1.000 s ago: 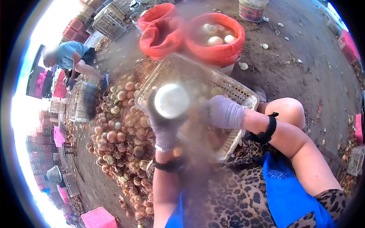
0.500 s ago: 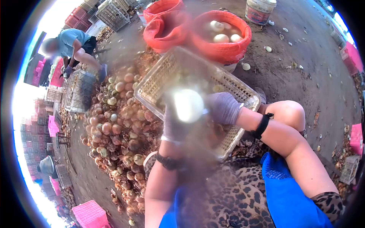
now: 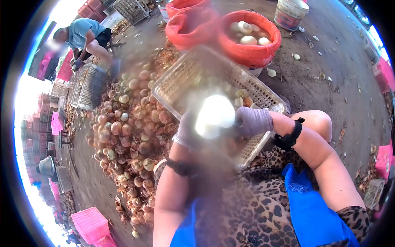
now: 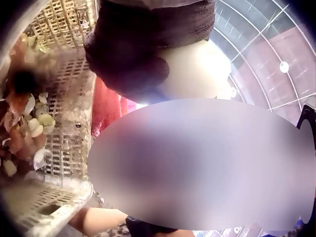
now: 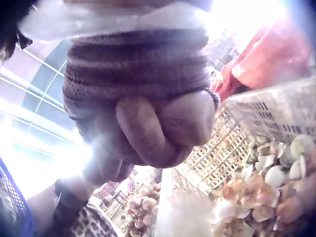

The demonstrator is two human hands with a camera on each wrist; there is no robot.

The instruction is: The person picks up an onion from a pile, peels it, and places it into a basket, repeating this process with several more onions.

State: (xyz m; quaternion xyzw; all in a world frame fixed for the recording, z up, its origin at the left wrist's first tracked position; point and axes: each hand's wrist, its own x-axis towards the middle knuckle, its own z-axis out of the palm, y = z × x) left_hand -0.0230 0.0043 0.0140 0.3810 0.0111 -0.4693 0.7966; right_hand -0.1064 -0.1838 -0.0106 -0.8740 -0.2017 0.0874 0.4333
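Observation:
My gloved left hand (image 3: 185,129) grips a white peeled onion (image 3: 216,113), which glares brightly in the head view. In the left wrist view its dark glove curls around the onion's pale side. My gloved right hand (image 3: 253,121) is right beside the onion, its fingers (image 5: 143,131) curled. A small thin tool (image 3: 238,124) juts from that hand toward the onion; most of it is hidden, and I cannot tell its kind. Both hands are over a cream plastic crate (image 3: 261,96) holding onion skins and scraps (image 5: 252,192).
A large heap of unpeeled onions (image 3: 127,127) covers the ground at left. Beyond the crate stands a red-lined bucket (image 3: 251,55) with peeled onions (image 3: 248,40), beside another red sack (image 3: 191,31). A person (image 3: 84,37) bends over a grey crate (image 3: 88,86). A pink crate (image 3: 90,224) lies lower left.
The left hand has brought the onion rightward and down to the right hand, turning it on the way. The two hands are now close together, and the head view has shifted slightly.

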